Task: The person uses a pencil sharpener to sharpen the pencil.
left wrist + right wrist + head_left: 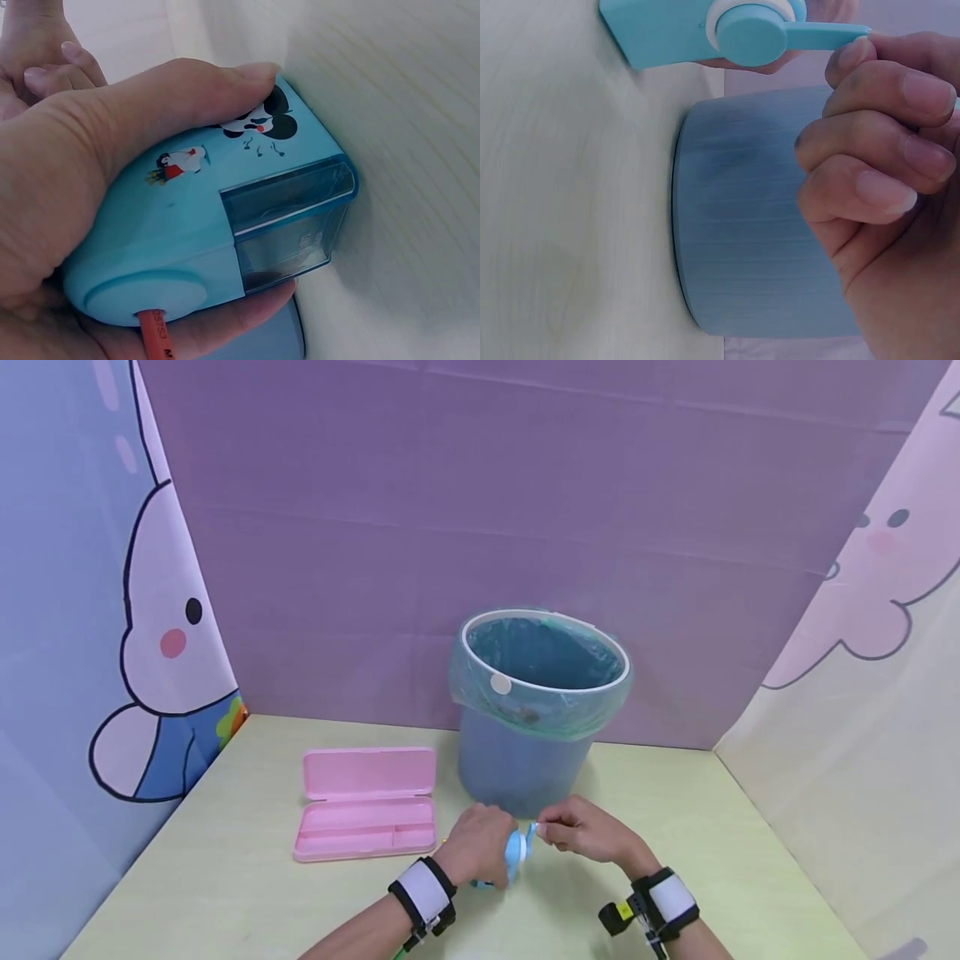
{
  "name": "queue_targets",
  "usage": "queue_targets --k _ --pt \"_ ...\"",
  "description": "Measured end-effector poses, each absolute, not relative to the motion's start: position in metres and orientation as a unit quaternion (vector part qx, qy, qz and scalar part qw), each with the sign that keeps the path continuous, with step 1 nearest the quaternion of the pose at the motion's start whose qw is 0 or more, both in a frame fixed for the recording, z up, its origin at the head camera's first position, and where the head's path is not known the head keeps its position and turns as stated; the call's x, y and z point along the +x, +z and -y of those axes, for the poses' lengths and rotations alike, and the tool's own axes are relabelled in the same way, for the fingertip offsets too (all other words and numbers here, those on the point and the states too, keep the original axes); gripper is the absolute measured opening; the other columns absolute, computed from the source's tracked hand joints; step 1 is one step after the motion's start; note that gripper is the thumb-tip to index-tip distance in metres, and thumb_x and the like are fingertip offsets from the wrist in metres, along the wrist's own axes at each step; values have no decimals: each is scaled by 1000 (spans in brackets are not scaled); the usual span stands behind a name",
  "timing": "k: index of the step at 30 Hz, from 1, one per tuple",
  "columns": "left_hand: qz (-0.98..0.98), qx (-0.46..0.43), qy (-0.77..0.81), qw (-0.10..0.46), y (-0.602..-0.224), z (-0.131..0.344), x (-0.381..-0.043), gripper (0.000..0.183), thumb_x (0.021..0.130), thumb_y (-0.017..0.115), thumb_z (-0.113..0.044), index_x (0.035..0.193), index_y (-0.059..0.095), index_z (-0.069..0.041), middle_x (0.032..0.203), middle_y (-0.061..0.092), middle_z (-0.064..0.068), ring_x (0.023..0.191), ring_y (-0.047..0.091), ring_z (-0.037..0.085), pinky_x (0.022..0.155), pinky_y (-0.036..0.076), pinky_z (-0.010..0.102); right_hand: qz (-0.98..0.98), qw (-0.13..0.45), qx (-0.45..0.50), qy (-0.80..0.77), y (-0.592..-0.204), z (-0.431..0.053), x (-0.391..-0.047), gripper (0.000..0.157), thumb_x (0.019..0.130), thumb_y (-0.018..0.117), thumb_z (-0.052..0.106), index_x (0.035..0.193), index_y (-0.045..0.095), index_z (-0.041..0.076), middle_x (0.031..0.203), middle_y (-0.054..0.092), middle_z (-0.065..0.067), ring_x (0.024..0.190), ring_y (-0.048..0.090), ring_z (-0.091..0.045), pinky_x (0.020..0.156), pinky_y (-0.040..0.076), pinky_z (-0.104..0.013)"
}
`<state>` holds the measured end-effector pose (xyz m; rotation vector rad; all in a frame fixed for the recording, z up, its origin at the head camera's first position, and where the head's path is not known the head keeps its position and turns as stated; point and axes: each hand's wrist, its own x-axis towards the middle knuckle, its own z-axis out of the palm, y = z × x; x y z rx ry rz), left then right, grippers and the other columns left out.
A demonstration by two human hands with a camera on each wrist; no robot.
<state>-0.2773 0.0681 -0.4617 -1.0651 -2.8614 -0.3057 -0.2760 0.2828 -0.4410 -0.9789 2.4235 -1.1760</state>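
Note:
My left hand [480, 843] grips a light blue crank pencil sharpener [187, 225] from above, thumb along its printed side. A red pencil [156, 334] pokes out of the round hole at one end. The sharpener's clear shavings drawer [289, 225] faces the table. On the opposite end, my right hand [588, 831] pinches the tip of the crank handle [829, 35] between thumb and forefinger, the other fingers curled beside it. Most of the sharpener is hidden by the left hand in the head view.
A blue bin [517, 760] with a green liner bag [540, 714] stands just behind the hands. Left of it lies an opened pink pencil case [367, 828] with its lid back. All stand on a pale wooden table [225, 877] before a purple backdrop [450, 510].

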Motion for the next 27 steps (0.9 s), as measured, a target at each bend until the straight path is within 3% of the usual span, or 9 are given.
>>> queue_targets --k 27 --pt "933 -345 -105 22 -456 -68 -273 41 52 92 -29 73 58 -19 63 49 -11 60 45 10 60 37 25 -861 119 -302 -390 -457 -284 -296 29 102 50 23 77 60 12 58 35 7 48 33 -7 49 29 -23"
